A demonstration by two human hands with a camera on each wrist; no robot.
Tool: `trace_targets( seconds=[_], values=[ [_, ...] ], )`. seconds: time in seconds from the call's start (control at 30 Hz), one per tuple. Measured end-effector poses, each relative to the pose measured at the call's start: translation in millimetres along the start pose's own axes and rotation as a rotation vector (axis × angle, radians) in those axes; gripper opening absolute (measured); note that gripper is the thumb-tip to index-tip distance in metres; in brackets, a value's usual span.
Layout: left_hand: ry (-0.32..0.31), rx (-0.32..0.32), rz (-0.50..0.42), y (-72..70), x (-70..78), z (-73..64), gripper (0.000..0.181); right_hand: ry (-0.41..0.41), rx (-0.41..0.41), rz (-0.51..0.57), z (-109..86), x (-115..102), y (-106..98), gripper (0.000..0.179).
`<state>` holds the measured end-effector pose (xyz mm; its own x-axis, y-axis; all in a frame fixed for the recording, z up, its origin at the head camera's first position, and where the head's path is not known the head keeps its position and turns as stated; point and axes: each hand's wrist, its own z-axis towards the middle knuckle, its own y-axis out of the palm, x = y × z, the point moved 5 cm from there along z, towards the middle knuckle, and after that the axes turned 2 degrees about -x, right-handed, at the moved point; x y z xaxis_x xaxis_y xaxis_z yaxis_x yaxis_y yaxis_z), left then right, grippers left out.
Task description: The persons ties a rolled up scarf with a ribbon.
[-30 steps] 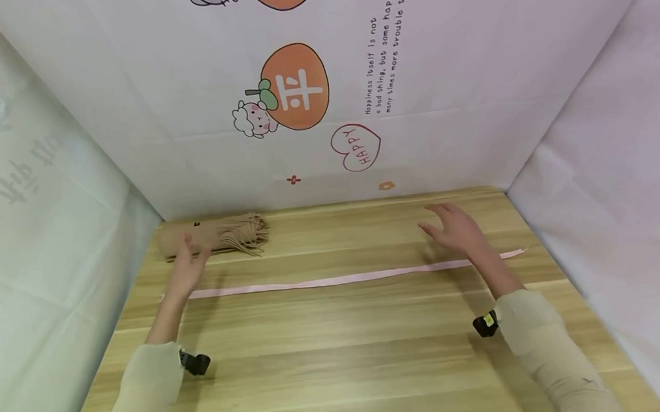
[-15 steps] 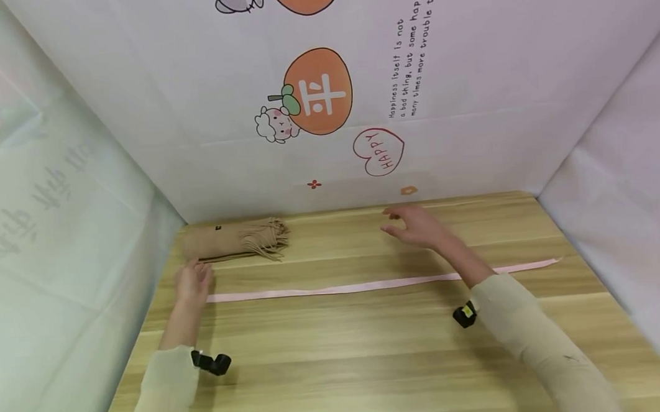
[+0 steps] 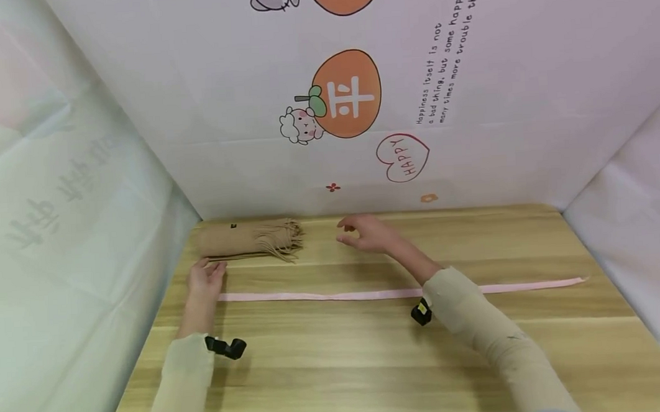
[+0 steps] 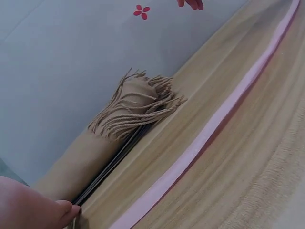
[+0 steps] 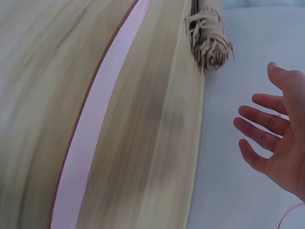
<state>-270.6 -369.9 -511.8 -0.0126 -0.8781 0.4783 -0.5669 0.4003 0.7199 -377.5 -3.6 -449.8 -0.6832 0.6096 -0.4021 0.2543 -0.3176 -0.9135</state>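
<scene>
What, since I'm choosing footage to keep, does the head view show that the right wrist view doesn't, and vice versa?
Head only: the left hand, the round orange printed fruits. Right wrist only: all five digits of the right hand, separately visible. Both: that hand itself, the rolled tan fringed cloth, the flat pink ribbon, the wood-grain tabletop.

The counter (image 3: 343,354) has a pale wood surface, streaked with grain — and on it lies a fringed tan roll (image 3: 233,239). A pink ribbon (image 3: 346,296) stretches across the wood on the roll's near side, apart from it — running well beyond the roll's fringed end.
</scene>
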Motion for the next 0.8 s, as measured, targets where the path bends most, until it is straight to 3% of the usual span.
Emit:
trace_targets(
  seconds=[0.3, 0.5, 0.7, 0.8],
  values=[
    [0.024, 0.044, -0.044, -6.2, -0.4, 10.7, 0.061, -0.032, -0.055, 0.003, 40.3, -22.6, 18.0, 0.046],
    [0.012, 0.067, 0.124, -3.9, 4.3, 20.7, 0.059, 0.001, -0.054, 0.010, 82.6, -34.0, 35.1, 0.047],
    [0.013, 0.086, 0.275, -1.5, 6.4, 29.3, 0.063, 0.149, 0.015, 0.024, 125.7, -38.7, 56.3, 0.056],
    [0.024, 0.097, 0.328, -2.0, 7.5, 33.1, 0.063, 0.178, -0.002, 0.011, 143.4, -42.1, 67.2, 0.062]
  ],
)
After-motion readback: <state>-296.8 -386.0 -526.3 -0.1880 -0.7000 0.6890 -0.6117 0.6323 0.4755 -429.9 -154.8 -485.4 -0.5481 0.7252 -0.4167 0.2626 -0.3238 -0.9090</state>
